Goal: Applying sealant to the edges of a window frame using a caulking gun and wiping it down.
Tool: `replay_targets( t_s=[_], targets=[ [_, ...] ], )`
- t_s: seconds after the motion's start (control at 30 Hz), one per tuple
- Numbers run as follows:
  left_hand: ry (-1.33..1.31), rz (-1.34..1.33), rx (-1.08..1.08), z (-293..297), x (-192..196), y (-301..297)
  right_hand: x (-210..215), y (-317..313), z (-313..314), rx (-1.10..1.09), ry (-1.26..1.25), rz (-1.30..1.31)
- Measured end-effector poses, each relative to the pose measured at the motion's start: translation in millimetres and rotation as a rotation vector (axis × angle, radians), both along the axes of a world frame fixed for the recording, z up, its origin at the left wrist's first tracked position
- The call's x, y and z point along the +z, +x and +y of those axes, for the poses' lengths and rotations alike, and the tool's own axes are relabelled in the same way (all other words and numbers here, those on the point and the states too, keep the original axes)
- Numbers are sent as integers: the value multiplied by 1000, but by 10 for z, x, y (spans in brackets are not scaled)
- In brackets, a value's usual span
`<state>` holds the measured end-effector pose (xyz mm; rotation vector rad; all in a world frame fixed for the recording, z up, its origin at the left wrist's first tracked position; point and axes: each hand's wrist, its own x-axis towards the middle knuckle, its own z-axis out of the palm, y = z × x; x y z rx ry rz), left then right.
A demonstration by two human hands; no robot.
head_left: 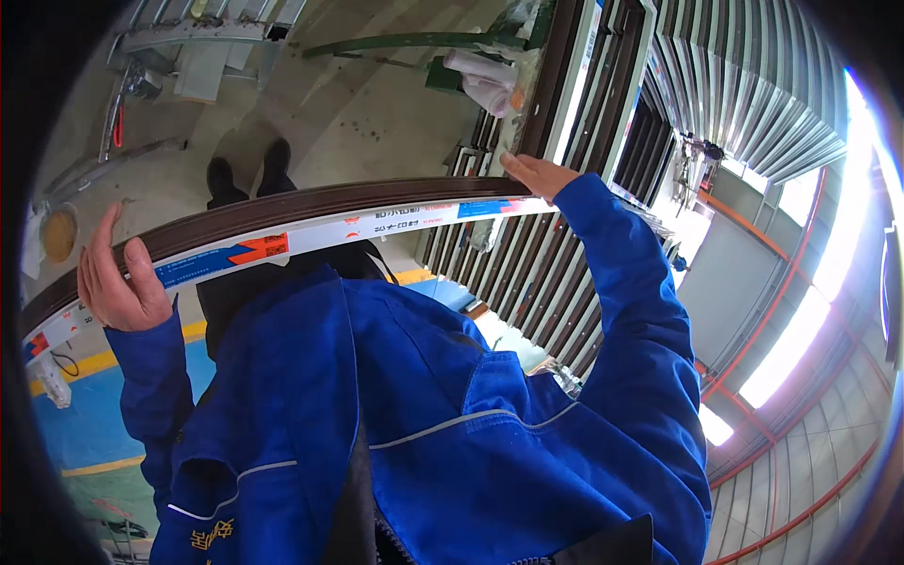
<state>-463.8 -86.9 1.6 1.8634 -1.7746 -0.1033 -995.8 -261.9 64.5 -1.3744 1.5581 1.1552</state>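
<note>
A long dark brown profile bar [311,200] with a white lower face covered in printed blue, white and orange film spans the view in front of my body. My left hand [122,282] grips it near its left part, thumb on the near side and fingers over the far side. Toward the right end, my right hand [540,176] holds the bar from above; its underside fingers are hidden. Both arms wear blue sleeves.
Many similar profiles stand in a rack [527,273] at right, with more long dark bars [565,85] above it. A green metal stand [414,40] carries a pinkish roll [485,80]. A metal frame cart [188,36] is at the upper left. A blue floor strip [104,405] has yellow edges.
</note>
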Motion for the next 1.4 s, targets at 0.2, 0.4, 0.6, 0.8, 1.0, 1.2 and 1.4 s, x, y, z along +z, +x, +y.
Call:
replay_targets(
  t_s=[0.2, 0.4, 0.6, 0.8, 1.0, 1.2, 1.4],
  targets=[
    [-14, 27, -2, -1, -3, 2, 123, -103, 18, -338, -217, -21],
    [-9, 21, 2, -10, 22, -12, 106, -61, 118, -374, -261, -94],
    [-35, 14, 10, -23, 54, -44, 70, -100, 103, -505, -195, -63],
    [-23, 22, 7, -21, 62, -42, 34, -64, 136, -464, -161, -38],
    [4, 9, 3, -1, 74, -28, 56, 32, 151, -514, -189, -41],
    [3, 11, -2, -6, 67, -27, 69, 38, 183, -591, -248, -97],
    [-5, 27, -1, 2, 58, -28, 81, -16, 282, 351, -303, -209]
  ],
)
